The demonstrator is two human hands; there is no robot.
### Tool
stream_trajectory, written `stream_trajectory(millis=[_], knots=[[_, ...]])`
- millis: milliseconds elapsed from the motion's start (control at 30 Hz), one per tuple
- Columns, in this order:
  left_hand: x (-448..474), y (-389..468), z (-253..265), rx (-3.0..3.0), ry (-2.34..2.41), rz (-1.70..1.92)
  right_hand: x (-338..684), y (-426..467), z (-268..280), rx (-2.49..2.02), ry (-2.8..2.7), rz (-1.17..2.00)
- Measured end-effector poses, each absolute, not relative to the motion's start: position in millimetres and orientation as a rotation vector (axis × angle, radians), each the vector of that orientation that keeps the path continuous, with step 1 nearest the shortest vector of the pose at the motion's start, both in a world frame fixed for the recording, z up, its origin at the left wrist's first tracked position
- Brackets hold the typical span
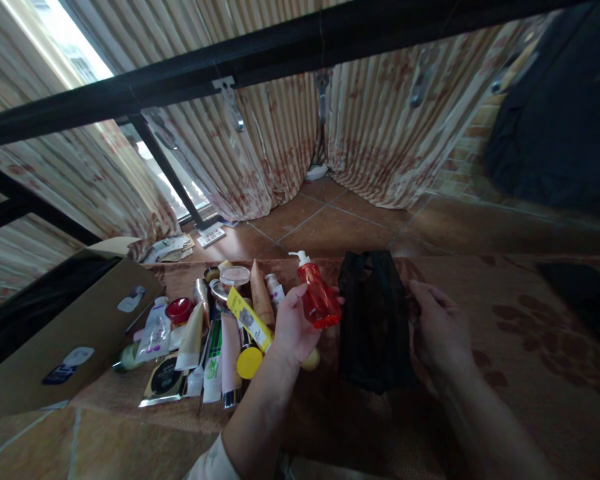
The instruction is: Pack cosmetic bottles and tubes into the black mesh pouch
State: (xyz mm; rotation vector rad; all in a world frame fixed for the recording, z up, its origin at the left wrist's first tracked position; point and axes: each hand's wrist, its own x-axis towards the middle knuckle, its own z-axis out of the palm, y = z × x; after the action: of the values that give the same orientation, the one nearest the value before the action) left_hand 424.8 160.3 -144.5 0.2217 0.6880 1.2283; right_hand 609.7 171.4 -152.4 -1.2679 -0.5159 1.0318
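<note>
My left hand (pixel 297 323) is closed round a red see-through pump bottle (pixel 321 297) with a white pump head, held tilted over the brown cloth. Just right of the bottle stands a black fabric bag (pixel 375 327), its top gaping a little. At the bag's right edge is my right hand (pixel 437 320), fingers bent and seemingly pinching the dark fabric. Left of my left hand lies a pile of cosmetics: a yellow tube (pixel 250 319), a pink tube (pixel 231 353), a red-lidded jar (pixel 179 311), a black compact (pixel 166 377) and several other tubes.
A cardboard box (pixel 125 300) with a black lining stands at the left. The brown patterned cloth (pixel 520 320) bears a dark flat item (pixel 585 300) at the right. Behind are floor tiles (pixel 330 223), striped curtains (pixel 280 147) and a black metal bar (pixel 260 50).
</note>
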Motion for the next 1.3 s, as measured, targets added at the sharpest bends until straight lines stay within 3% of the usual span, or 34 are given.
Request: stream_trajectory(millis=[633, 1300], knots=[[421, 162, -142, 0.175, 0.785, 1.185, 611, 172, -157, -1.306, -0.574, 1.084], [415, 165, -141, -0.042, 0.584, 1.198, 611, 174, -163, -1.279, -0.551, 1.132]])
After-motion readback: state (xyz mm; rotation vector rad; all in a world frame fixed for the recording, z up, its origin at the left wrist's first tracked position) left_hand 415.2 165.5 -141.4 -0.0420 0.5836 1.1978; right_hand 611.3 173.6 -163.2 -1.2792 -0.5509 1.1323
